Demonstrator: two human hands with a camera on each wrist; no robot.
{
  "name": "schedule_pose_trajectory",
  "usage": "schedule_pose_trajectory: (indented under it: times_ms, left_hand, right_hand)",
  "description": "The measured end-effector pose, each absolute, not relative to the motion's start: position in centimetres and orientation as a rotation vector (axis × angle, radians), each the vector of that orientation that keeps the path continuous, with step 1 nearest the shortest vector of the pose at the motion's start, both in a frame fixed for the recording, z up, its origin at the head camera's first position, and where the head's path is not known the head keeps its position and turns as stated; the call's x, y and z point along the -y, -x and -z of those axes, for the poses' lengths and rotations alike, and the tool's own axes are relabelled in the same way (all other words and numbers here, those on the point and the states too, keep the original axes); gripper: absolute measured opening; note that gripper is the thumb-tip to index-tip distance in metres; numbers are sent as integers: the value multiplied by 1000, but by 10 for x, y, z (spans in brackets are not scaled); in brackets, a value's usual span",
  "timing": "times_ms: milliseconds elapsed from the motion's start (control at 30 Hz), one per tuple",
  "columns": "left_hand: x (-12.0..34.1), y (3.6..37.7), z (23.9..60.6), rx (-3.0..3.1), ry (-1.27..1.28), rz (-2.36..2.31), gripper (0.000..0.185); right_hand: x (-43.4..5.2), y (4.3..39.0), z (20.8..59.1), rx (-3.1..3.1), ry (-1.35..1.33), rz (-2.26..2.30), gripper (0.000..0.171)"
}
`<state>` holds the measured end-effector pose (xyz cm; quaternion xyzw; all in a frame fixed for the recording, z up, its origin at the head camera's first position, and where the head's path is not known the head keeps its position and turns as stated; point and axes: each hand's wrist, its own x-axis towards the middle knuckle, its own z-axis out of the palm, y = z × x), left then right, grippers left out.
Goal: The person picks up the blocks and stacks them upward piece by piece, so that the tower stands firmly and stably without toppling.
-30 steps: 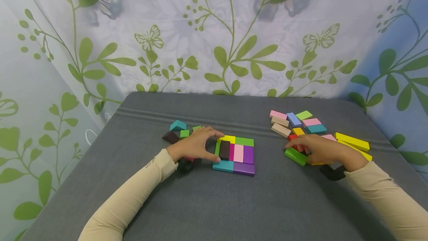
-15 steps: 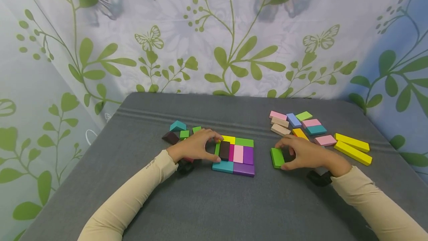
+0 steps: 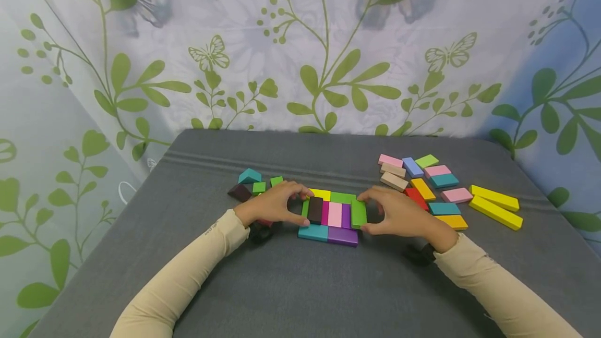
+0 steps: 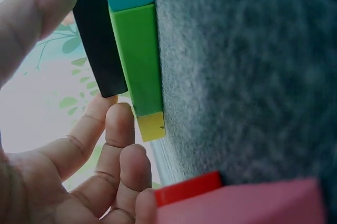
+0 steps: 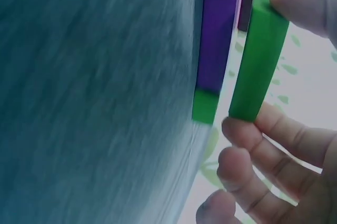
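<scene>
A flat rectangle of coloured wooden blocks lies mid-table, with a pink block [image 3: 335, 215] and a purple block [image 3: 343, 237] in it. At its left side my left hand [image 3: 278, 203] holds a dark brown block [image 4: 99, 40] by its two ends, thumb nearest me. That block sits on top of the layer, above a green block [image 4: 138, 58]. My right hand [image 3: 398, 212] pinches another green block [image 5: 260, 58] end to end between thumb and fingers. It is over the rectangle's right edge; the right wrist view shows a gap between it and the purple block beneath.
Loose blocks lie right of the rectangle, among them a red block [image 3: 416, 198], an orange block [image 3: 422, 190] and two long yellow blocks [image 3: 495, 213]. Behind my left hand are a teal triangular block [image 3: 250, 176], a brown triangular block [image 3: 240, 192] and small green blocks [image 3: 259, 188].
My right hand has picked up the green block from the right pile and carried it left to the rectangle's right edge, turning it. The left hand has stayed on the dark brown block.
</scene>
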<state>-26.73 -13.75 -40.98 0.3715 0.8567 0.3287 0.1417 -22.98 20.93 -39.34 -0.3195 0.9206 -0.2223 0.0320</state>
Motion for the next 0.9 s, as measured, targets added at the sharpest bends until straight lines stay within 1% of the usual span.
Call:
schedule_pose_trajectory:
  times_ms: [167,367,900]
  left_hand:
    - [138,270,413,-2445,-1079,-1001,63]
    - [138,271,415,-2420,-1086,-1049,62]
    - [138,271,416,-2411,-1075,-1063,59]
  right_hand:
    - [-193,231,397,-2858,953,629,63]
    - [-184,230,400,-2849,946,614,63]
    - [-183,232,402,-2790,922,690,65]
